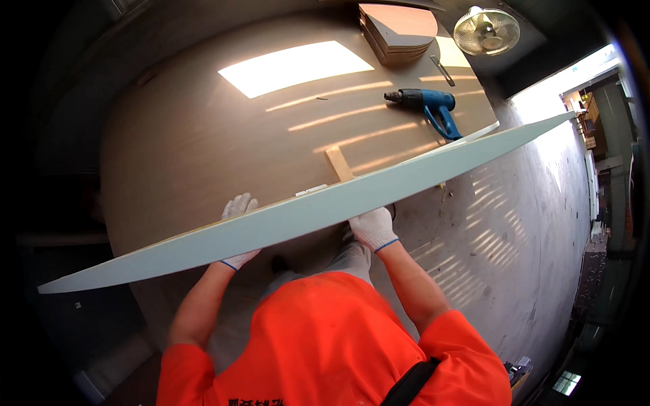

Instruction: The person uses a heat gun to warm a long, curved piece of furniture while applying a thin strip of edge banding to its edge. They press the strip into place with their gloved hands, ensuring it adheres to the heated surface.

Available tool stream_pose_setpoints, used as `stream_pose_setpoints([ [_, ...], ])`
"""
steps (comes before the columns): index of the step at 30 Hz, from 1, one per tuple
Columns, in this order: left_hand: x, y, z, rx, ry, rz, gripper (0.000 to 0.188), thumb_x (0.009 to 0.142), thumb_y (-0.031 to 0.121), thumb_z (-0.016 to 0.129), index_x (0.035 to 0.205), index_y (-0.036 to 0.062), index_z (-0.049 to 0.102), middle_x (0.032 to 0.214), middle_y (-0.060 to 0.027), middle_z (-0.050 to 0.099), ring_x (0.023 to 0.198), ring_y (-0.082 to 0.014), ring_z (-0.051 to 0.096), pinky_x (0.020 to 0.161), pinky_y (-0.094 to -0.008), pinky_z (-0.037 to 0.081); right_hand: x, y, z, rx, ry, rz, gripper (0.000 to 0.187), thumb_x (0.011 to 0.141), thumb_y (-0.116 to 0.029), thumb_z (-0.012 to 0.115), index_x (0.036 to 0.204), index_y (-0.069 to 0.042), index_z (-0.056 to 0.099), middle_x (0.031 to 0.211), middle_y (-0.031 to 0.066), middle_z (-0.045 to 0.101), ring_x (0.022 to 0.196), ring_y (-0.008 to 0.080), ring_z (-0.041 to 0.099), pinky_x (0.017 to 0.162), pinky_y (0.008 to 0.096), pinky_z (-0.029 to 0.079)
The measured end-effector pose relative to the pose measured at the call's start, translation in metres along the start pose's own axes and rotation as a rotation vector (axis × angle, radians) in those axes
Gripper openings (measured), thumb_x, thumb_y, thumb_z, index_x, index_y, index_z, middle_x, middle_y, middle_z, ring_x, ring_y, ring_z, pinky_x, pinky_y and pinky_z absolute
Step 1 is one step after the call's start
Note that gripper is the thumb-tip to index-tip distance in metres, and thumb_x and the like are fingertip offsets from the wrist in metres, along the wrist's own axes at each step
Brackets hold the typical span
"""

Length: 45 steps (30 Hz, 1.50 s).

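A long, narrow pale blue-green panel [305, 216] stretches across in front of me, from low at the left to higher at the right. My left hand [240, 204], in a white knit glove, passes beneath it; the fingers show stretched out beyond its far edge, and the palm is hidden. At the panel's near side my right hand [372, 229], gloved likewise, is bent against the edge, its fingertips concealed by the panel. Just past the panel, a short wooden strip [338, 164] lies on the brown table [183, 149].
A blue heat gun [433, 107] lies on the table's right part, with a utility knife [442, 70] beyond it. Farther back sits a stack of curved-end boards [399, 34]. A fan [486, 31] stands past the far right corner. Scraps lie on the concrete floor [514, 271].
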State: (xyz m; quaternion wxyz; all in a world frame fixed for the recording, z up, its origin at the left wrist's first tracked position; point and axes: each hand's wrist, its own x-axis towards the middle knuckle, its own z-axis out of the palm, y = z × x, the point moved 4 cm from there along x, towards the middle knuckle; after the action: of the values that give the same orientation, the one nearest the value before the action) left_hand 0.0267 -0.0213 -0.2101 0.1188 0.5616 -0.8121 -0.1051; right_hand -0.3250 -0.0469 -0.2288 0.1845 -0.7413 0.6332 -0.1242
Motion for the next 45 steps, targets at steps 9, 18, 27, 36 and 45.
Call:
stream_pose_setpoints([
  [9,-0.061,-0.100,0.013,0.101,0.214,0.029,0.022,0.085,0.035,0.071,0.087,0.0151,0.061,0.089,-0.0087,0.059,0.089,-0.0315,0.064,0.077,-0.0485,0.049,-0.026,-0.118,0.100,-0.038,0.073,0.026,0.054,0.100,-0.032,0.065,0.147,-0.009,0.052,0.088,0.0279,0.068,0.072,0.0462,0.072,0.065,0.0582,0.060],
  [18,-0.050,-0.092,-0.003,0.051,0.079,-0.072,0.039,0.086,0.043,0.080,0.107,0.0101,0.079,0.104,-0.0149,0.078,0.096,-0.0367,0.076,0.082,-0.0518,0.061,-0.019,-0.237,0.118,0.048,-0.143,0.050,0.075,0.100,-0.029,0.061,0.169,-0.018,0.032,0.091,0.0271,0.069,0.071,0.0453,0.073,0.064,0.0590,0.060],
  [27,-0.071,-0.131,0.045,0.214,0.075,-0.010,0.020,0.087,0.033,0.073,0.097,0.0157,0.071,0.098,-0.0071,0.066,0.095,-0.0282,0.068,0.079,-0.0469,0.056,0.012,-0.079,0.070,-0.061,0.118,0.074,0.033,0.104,-0.033,0.057,0.130,-0.015,0.063,0.090,0.0250,0.074,0.078,0.0455,0.075,0.070,0.0577,0.061],
  [36,-0.067,-0.125,0.051,0.103,0.139,0.037,0.018,0.086,0.031,0.070,0.092,0.0139,0.066,0.093,-0.0085,0.062,0.091,-0.0302,0.065,0.075,-0.0460,0.053,0.004,-0.114,0.145,0.291,0.051,0.073,0.026,0.102,-0.032,0.059,0.114,-0.013,0.073,0.088,0.0227,0.074,0.075,0.0438,0.074,0.068,0.0561,0.061],
  [45,-0.074,-0.133,0.039,0.096,0.239,0.044,0.022,0.086,0.036,0.070,0.084,0.0158,0.064,0.090,-0.0091,0.061,0.085,-0.0306,0.063,0.068,-0.0468,0.051,-0.001,-0.191,0.106,-0.053,0.100,0.017,0.037,0.100,-0.028,0.061,0.134,-0.012,0.058,0.087,0.0286,0.070,0.073,0.0488,0.072,0.066,0.0601,0.061],
])
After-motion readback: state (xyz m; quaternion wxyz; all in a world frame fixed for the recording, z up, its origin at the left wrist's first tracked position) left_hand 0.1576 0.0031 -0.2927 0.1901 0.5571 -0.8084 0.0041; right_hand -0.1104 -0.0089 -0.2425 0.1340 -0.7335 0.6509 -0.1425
